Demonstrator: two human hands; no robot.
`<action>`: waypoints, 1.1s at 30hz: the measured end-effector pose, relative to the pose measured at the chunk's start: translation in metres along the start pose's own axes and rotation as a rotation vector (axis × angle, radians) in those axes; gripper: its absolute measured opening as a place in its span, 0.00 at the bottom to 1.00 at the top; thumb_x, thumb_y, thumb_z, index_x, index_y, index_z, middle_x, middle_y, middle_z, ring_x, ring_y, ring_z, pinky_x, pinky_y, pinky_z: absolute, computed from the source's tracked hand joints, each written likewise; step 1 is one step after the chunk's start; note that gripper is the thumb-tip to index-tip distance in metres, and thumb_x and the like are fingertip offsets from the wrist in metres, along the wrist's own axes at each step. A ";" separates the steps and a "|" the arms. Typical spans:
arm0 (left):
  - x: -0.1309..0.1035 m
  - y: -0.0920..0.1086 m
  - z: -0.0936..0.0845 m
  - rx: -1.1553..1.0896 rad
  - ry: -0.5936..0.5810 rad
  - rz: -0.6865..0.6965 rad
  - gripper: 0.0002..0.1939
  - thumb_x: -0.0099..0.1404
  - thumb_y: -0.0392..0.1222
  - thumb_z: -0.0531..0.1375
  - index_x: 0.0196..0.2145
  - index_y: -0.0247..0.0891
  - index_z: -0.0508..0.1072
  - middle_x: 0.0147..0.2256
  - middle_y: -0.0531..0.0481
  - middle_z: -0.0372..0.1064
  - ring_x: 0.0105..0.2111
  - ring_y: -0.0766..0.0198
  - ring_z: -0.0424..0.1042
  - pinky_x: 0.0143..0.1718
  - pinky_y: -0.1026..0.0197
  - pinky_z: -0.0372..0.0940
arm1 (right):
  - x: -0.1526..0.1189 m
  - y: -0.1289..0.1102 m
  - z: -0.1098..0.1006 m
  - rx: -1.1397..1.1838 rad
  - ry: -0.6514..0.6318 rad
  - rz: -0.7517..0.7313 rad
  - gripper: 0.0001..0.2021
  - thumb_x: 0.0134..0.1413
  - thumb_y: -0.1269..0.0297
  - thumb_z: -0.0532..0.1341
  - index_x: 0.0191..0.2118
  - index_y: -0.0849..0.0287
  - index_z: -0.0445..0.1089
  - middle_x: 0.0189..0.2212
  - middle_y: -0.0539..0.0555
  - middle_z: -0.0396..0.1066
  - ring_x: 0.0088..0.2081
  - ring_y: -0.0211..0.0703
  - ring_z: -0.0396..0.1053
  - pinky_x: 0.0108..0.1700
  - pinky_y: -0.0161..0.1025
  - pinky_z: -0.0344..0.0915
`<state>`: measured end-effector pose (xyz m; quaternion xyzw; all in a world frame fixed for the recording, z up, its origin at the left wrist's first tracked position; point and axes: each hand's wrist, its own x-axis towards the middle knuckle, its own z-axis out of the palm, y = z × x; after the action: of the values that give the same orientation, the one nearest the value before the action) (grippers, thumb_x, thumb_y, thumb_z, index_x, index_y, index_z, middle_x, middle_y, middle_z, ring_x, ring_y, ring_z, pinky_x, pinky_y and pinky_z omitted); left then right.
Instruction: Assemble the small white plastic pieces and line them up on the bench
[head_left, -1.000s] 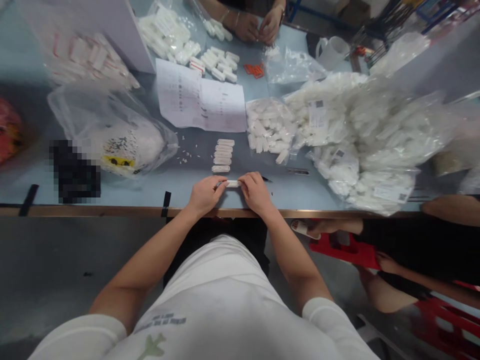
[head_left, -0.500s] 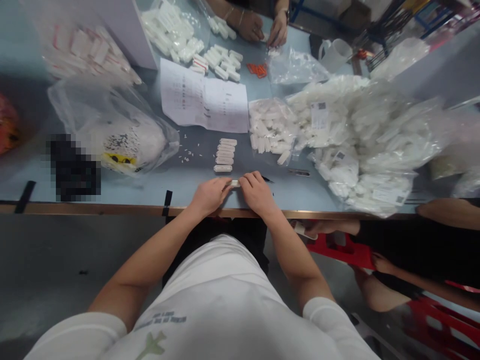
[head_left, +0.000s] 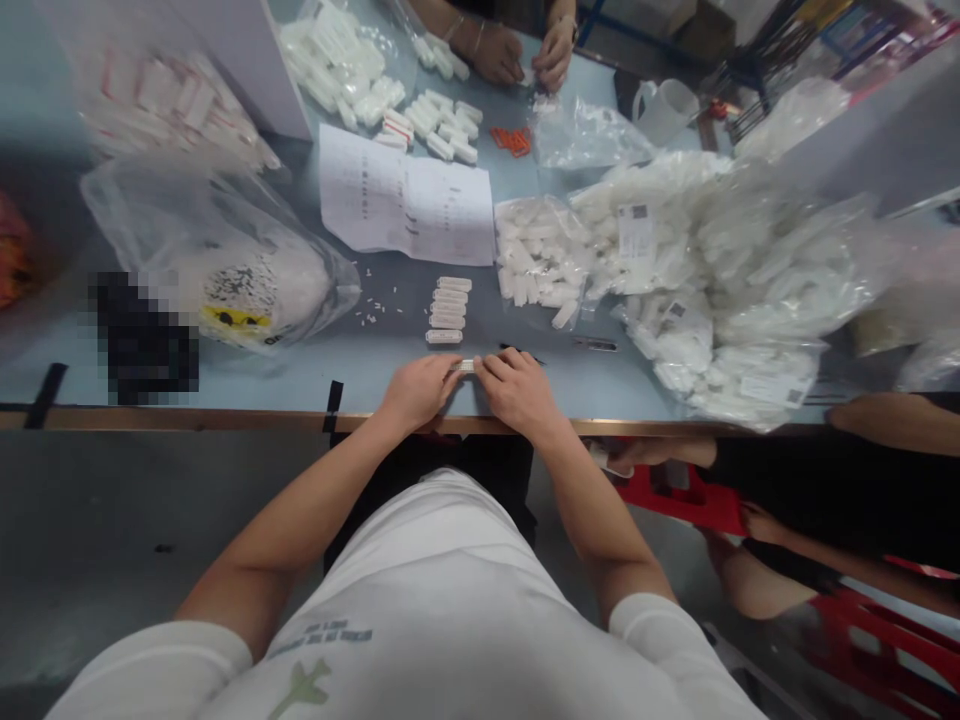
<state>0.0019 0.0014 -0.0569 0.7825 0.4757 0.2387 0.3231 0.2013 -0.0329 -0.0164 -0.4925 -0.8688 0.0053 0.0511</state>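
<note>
Near the front edge of the table, my left hand [head_left: 421, 388] is closed on the left end of a small, narrow white plastic piece [head_left: 467, 366]. My right hand [head_left: 519, 390] has its fingers curled at the right end of the same piece, thumb and fingertips against it. Just beyond lies a neat column of several similar white plastic pieces [head_left: 448, 310]. Tiny white bits [head_left: 379, 308] are scattered to the left of that column. Behind my right fingers a thin dark tool [head_left: 534, 357] lies partly covered.
Printed sheets [head_left: 409, 205] lie behind the column. Bags of white parts [head_left: 544, 250] crowd the right, with a small metal tool [head_left: 595, 344] in front. A filled clear bag [head_left: 262, 280] sits left. Across the table a co-worker's hands [head_left: 525, 55] handle parts; another person sits right.
My right fingers have shifted slightly at the piece's right end, and more of the dark tool behind them shows. The left hand keeps its grip almost unmoved. The view has moved slightly.
</note>
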 end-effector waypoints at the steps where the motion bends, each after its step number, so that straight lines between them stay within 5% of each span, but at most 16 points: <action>1: 0.001 0.001 -0.003 -0.049 0.009 -0.032 0.13 0.67 0.48 0.60 0.44 0.40 0.78 0.39 0.43 0.77 0.39 0.55 0.74 0.43 0.58 0.64 | 0.000 0.001 -0.001 -0.003 0.000 -0.002 0.16 0.66 0.70 0.53 0.54 0.59 0.71 0.41 0.59 0.74 0.43 0.51 0.63 0.42 0.46 0.57; 5: 0.008 -0.002 -0.023 -0.505 0.112 -0.273 0.11 0.61 0.47 0.65 0.38 0.40 0.79 0.19 0.54 0.63 0.21 0.66 0.61 0.27 0.64 0.59 | 0.002 0.001 0.002 0.007 0.081 0.056 0.15 0.66 0.70 0.53 0.53 0.57 0.72 0.45 0.59 0.75 0.43 0.50 0.63 0.42 0.46 0.55; 8: 0.011 -0.009 -0.039 -1.128 0.146 -0.408 0.11 0.64 0.47 0.60 0.36 0.36 0.76 0.17 0.59 0.51 0.16 0.72 0.50 0.18 0.68 0.49 | 0.007 -0.008 0.006 0.034 0.150 0.094 0.15 0.67 0.70 0.52 0.53 0.58 0.72 0.45 0.59 0.75 0.43 0.49 0.64 0.43 0.46 0.56; 11: 0.010 -0.012 -0.046 -1.468 0.094 -0.494 0.08 0.60 0.39 0.60 0.36 0.32 0.74 0.19 0.58 0.56 0.16 0.74 0.49 0.16 0.70 0.46 | 0.014 -0.022 0.009 0.072 0.173 0.078 0.15 0.68 0.69 0.52 0.52 0.58 0.72 0.44 0.59 0.75 0.42 0.47 0.65 0.44 0.45 0.57; 15: 0.004 -0.008 -0.044 -1.485 -0.034 -0.527 0.09 0.58 0.34 0.60 0.38 0.34 0.72 0.22 0.53 0.67 0.16 0.75 0.53 0.17 0.71 0.50 | 0.021 -0.033 0.007 0.194 0.209 0.093 0.15 0.68 0.68 0.52 0.52 0.58 0.73 0.44 0.60 0.75 0.43 0.47 0.66 0.45 0.45 0.61; 20: 0.002 -0.009 -0.039 -1.456 -0.157 -0.521 0.11 0.60 0.41 0.66 0.36 0.34 0.70 0.29 0.44 0.76 0.15 0.76 0.54 0.17 0.71 0.51 | 0.021 -0.032 0.007 0.368 0.318 0.138 0.15 0.67 0.67 0.52 0.50 0.59 0.74 0.42 0.59 0.75 0.42 0.46 0.68 0.46 0.44 0.67; 29: 0.005 -0.007 -0.035 -1.435 -0.119 -0.479 0.18 0.56 0.45 0.72 0.38 0.28 0.78 0.29 0.45 0.75 0.16 0.80 0.55 0.17 0.71 0.49 | 0.028 -0.033 0.010 0.514 0.395 0.196 0.13 0.66 0.66 0.55 0.48 0.55 0.76 0.40 0.57 0.73 0.43 0.44 0.68 0.47 0.41 0.68; 33: 0.005 -0.005 -0.032 -1.381 -0.152 -0.442 0.20 0.56 0.52 0.71 0.28 0.28 0.76 0.25 0.49 0.70 0.16 0.80 0.53 0.17 0.71 0.46 | 0.036 -0.037 0.010 0.489 0.377 0.190 0.13 0.67 0.65 0.55 0.48 0.53 0.77 0.39 0.56 0.72 0.42 0.43 0.67 0.46 0.40 0.66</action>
<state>-0.0214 0.0164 -0.0385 0.3004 0.3399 0.3585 0.8159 0.1504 -0.0202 -0.0214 -0.5369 -0.7671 0.1271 0.3274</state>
